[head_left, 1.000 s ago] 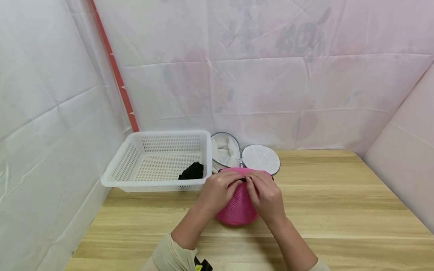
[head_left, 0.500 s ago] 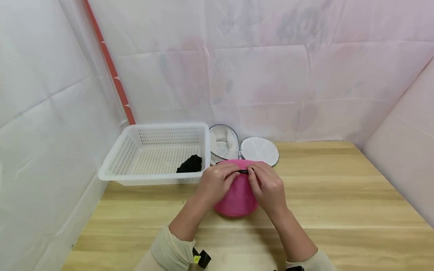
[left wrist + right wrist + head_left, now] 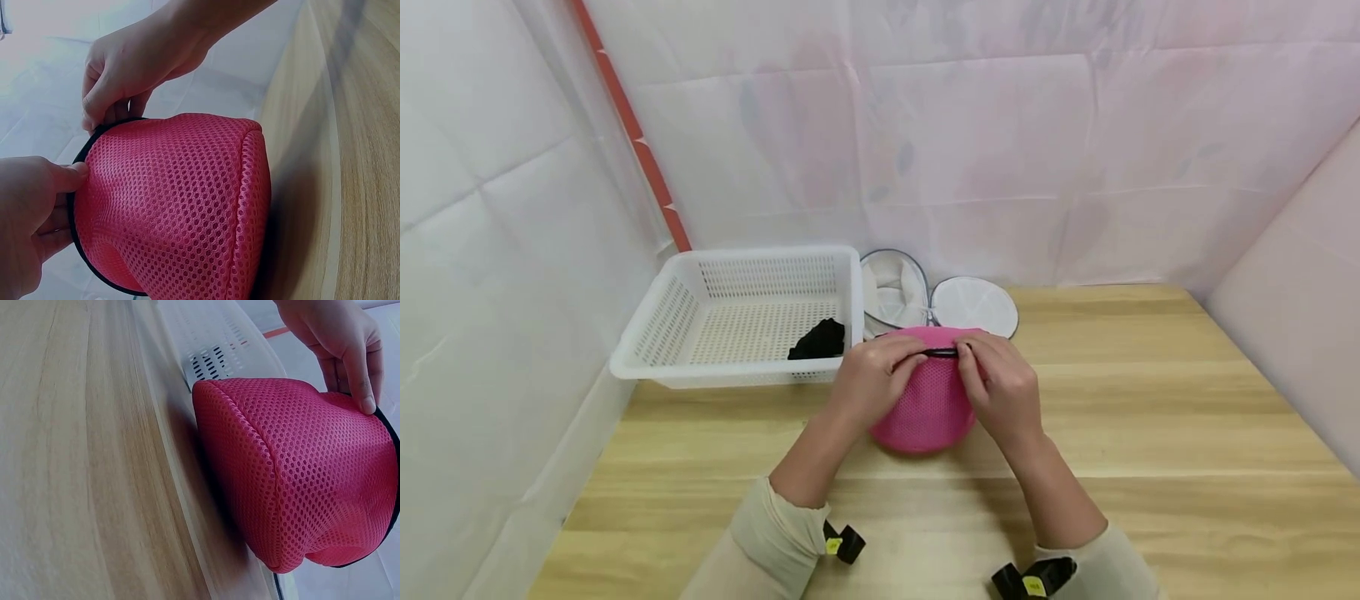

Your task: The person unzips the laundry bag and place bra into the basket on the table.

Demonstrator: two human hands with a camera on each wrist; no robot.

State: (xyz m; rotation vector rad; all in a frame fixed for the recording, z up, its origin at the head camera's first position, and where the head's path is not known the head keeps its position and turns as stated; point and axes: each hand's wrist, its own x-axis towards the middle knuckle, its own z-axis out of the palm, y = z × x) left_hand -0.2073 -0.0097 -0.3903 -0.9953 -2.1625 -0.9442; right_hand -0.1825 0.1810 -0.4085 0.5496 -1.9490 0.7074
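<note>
A pink mesh laundry bag [image 3: 925,408] with a black-edged rim stands in front of me, its round base down near the table. My left hand [image 3: 872,375] pinches the black rim between thumb and fingers on the left side. On the right side, my right hand [image 3: 1006,385] pinches the same rim, with a short stretch of black edging showing between the hands. The left wrist view shows the bag's honeycomb mesh wall [image 3: 181,187] bulging below both hands. Seen from the right wrist, the bag [image 3: 300,469] has a seam round its base. Its inside is hidden.
A white perforated basket [image 3: 737,367] stands at the back left with a crumpled black cloth [image 3: 818,340] in it. Right of it, against the draped wall, lies a white mesh laundry bag [image 3: 891,292] with its round lid [image 3: 976,305] folded out. The wooden table [image 3: 1150,417] extends to the right.
The hands have spread slightly apart along the rim, so more black edging shows between them. The whole head view has shifted, with everything sitting higher in the picture.
</note>
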